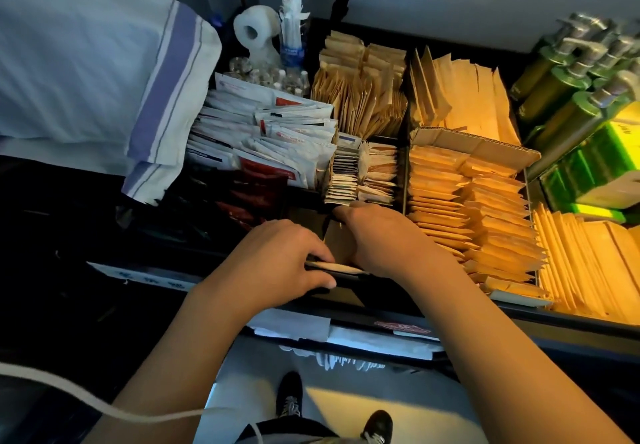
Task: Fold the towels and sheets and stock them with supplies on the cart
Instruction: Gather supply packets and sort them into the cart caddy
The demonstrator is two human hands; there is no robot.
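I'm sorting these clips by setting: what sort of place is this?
Most likely a hotel housekeeping cart. Its tray is split into compartments packed with paper amenity packets, green pump bottles stand at the right, and folded striped linen lies at the left. Both hands are sorting packets.
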